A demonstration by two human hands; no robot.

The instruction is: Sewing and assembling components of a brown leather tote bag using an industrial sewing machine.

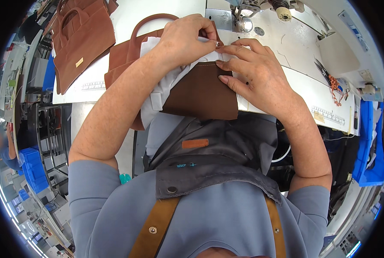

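Observation:
A brown handbag (pixel 119 56) with a white lining (pixel 174 71) turned out lies at the table's front edge. A dark brown panel (pixel 200 92) of it hangs toward my lap, with light stitching along its top. My left hand (pixel 187 41) pinches the bag's edge near the panel's upper corner, beside a small shiny metal piece (pixel 218 43). Spread over that corner from the right, my right hand (pixel 256 64) touches the edge with its fingertips. Its thumb rests on the dark panel. A white tag (pixel 156 101) hangs from the lining.
A sewing machine (pixel 243 21) stands just beyond my hands. More brown handbags (pixel 86 43) lie at the far left. Scissors (pixel 323 71) with orange-wrapped handles sit on the right of the white table (pixel 286 47). Blue bins (pixel 368 146) stand at the right.

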